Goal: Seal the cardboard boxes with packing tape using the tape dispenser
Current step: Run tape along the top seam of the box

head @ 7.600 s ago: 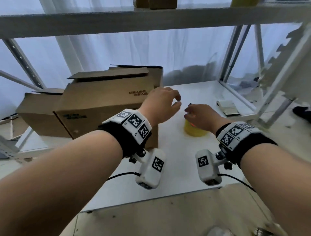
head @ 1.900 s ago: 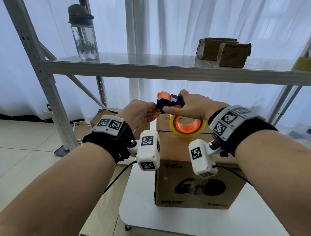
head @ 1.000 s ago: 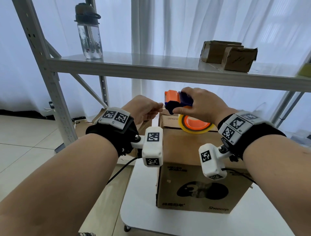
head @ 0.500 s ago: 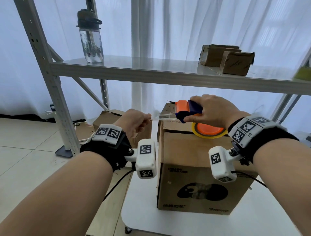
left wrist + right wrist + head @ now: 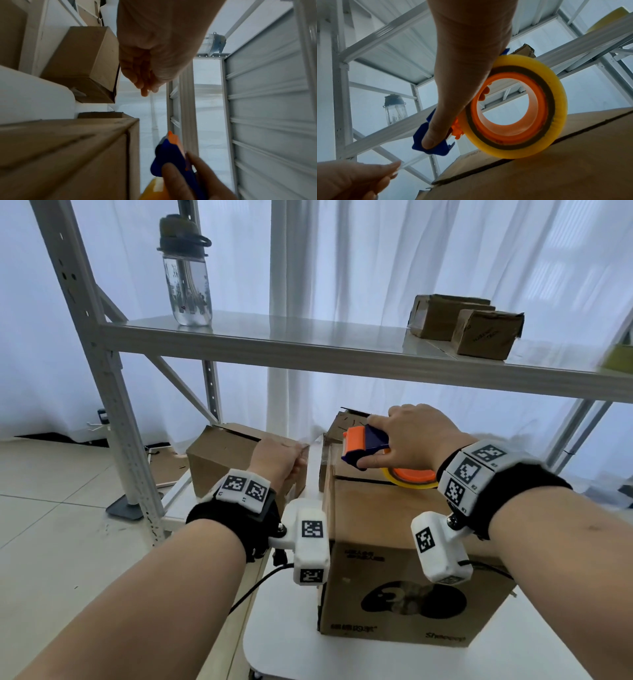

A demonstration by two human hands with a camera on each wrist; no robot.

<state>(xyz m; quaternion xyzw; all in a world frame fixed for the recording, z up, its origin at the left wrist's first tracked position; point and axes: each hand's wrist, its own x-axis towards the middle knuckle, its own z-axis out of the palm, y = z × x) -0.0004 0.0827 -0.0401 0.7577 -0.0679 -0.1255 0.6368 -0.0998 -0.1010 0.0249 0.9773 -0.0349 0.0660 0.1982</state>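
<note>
A large brown cardboard box (image 5: 394,546) stands on the white table, its top flaps closed with the seam showing. My right hand (image 5: 376,451) grips the blue and orange tape dispenser (image 5: 363,444), thumb pressed on its blue body (image 5: 430,142). The yellow tape roll (image 5: 517,108) touches the box top (image 5: 539,169). My left hand (image 5: 301,464) is off the box's left edge and pinches the free end of a clear tape strip (image 5: 412,161) drawn out from the dispenser. In the left wrist view the pinching fingertips (image 5: 147,89) hang above the dispenser (image 5: 169,155).
A second cardboard box (image 5: 222,463) sits behind my left hand on the low shelf. The upper shelf (image 5: 308,347) carries a water bottle (image 5: 186,278) and two small boxes (image 5: 469,326). A metal upright (image 5: 102,378) stands at the left. The table edge (image 5: 284,642) is near.
The clear tape has been drawn out to the left between my hands. The dispenser has come down, and its roll now touches the box top.
</note>
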